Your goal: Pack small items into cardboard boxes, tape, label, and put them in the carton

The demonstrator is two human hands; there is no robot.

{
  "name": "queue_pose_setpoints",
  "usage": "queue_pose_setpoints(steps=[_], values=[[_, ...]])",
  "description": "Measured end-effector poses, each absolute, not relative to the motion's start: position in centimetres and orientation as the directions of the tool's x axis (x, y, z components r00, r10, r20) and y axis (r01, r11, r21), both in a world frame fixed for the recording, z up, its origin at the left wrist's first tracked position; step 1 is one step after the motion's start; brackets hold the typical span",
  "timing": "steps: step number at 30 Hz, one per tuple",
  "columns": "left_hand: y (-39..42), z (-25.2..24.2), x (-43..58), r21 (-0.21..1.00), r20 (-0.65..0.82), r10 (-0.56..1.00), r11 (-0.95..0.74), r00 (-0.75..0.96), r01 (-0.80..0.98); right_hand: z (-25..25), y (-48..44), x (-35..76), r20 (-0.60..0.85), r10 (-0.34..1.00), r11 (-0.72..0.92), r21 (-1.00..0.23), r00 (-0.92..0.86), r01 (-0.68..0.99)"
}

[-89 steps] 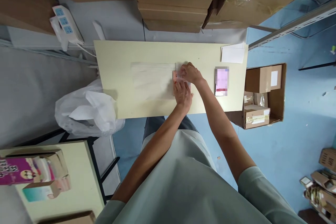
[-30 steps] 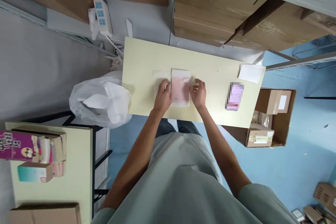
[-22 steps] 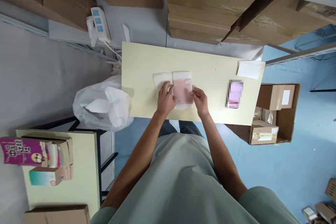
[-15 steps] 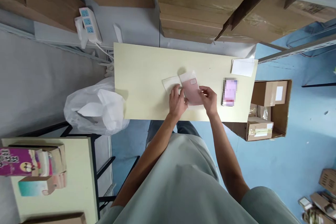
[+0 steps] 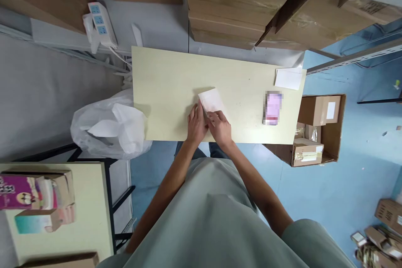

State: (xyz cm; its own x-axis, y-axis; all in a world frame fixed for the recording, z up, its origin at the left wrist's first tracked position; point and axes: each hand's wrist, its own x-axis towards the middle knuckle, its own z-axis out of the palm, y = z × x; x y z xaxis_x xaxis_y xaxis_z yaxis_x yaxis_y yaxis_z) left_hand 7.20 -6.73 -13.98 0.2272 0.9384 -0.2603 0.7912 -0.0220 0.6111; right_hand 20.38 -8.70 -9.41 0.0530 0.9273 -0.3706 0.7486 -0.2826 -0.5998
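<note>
A pink phone case in a thin white sheet (image 5: 211,98) is held upright and tilted between my hands, low over the table. Faint pink shows through the white. My left hand (image 5: 197,124) grips its left edge, fingers along the side. On the near edge, my right hand (image 5: 220,129) pinches with thumb and fingers, close beside the left one. Most of the case is hidden by the sheet and the hands. A phone (image 5: 273,108), partly blurred out, lies farther right on the table.
The cream table (image 5: 166,92) carries white papers (image 5: 288,78) at its far right corner. A white plastic bag (image 5: 109,125) hangs off the left end. An open carton (image 5: 341,127) with boxes stands to the right. Large cartons (image 5: 226,25) line the far side.
The case, lying flat with its pink back showing, has been turned over or folded into the white sheet and raised on edge. My right hand has moved left, next to my left hand.
</note>
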Motion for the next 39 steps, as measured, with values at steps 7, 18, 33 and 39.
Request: queue_pose_setpoints(steps=[7,18,33,39], values=[[-8.0,-14.2,5.6,0.628,-0.252,0.952,0.026,0.171,0.778,-12.7,-8.9,17.4,-0.421,0.906,-0.259,-0.482,0.038,0.837],[-10.8,-13.0,5.4,0.765,-0.311,0.95,0.27,-0.031,0.585,-11.2,-8.7,24.8,-0.254,0.942,-0.331,-0.596,0.219,0.732],[-8.3,-13.8,4.2,0.767,-0.367,0.93,0.315,-0.021,0.559,-12.3,-8.1,22.5,-0.397,0.85,-0.527,-0.606,0.347,0.596],[-3.0,-14.6,-2.3,0.717,-0.314,0.947,0.282,-0.065,0.638,-13.5,-3.4,15.3,-0.378,0.863,-0.506,-0.636,0.336,0.583]])
